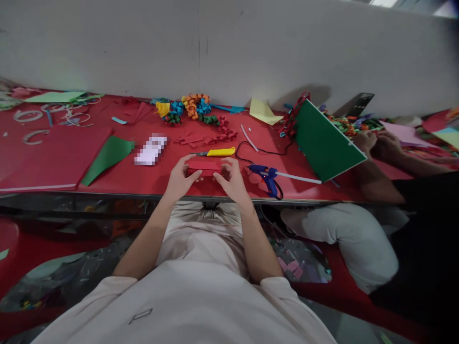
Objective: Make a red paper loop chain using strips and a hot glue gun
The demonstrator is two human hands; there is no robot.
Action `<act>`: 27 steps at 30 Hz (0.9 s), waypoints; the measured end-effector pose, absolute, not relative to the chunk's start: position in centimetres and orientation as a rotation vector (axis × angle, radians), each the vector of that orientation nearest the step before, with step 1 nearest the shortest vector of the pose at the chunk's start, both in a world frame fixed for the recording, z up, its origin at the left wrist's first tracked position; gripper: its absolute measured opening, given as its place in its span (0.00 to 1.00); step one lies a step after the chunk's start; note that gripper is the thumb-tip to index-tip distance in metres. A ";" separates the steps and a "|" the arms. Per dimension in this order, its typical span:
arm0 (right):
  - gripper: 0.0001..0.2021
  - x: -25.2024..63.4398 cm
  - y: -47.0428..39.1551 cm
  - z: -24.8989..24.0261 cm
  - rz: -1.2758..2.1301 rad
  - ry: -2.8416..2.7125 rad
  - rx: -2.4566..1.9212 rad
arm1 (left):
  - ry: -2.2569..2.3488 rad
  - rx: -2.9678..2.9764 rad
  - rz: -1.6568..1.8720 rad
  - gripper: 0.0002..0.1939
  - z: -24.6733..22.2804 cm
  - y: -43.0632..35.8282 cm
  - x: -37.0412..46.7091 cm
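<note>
- Red paper: held between left hand and right hand, at the table's front edge, near the cutter.
- Seems creased lengthwise, probably only partly worked.
- Apparently done: curled chains behind; apparently left: flat strips.
- Hard to make out: paper layers, some fingertips; pixelated: 1 pale rectangle.
</note>
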State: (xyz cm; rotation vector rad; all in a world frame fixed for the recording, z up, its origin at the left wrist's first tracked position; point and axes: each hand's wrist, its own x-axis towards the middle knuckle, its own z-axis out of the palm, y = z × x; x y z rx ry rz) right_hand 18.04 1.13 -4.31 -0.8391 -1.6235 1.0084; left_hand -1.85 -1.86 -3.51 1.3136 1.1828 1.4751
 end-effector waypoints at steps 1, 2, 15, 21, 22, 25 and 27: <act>0.23 18.1 1.0 -4.1 1.023 -1.656 -0.830 | 1.181 1.316 1.458 0.35 -3.5 -1.9 -1.8; 0.20 18.1 0.9 -3.8 1.019 -1.701 -0.827 | 1.173 1.317 1.442 0.35 -3.5 -1.9 -1.8; 0.28 18.0 0.9 -3.7 1.026 -1.719 -0.844 | 1.334 1.324 1.352 0.32 -3.5 -1.8 -1.9; 0.19 18.1 1.1 -4.1 1.101 -1.665 -0.929 | 1.302 1.342 1.315 0.26 -3.3 -1.8 -2.0; 0.18 18.1 1.2 -4.2 1.120 -1.654 -0.922 | 1.300 1.331 1.321 0.25 -3.2 -1.8 -2.0; 0.18 18.2 1.3 -4.4 1.116 -1.648 -0.941 | 1.320 1.297 1.316 0.24 -3.1 -1.8 -1.9; 0.17 18.2 1.4 -4.4 1.122 -1.632 -0.947 | 1.330 1.272 1.299 0.23 -3.0 -1.7 -1.9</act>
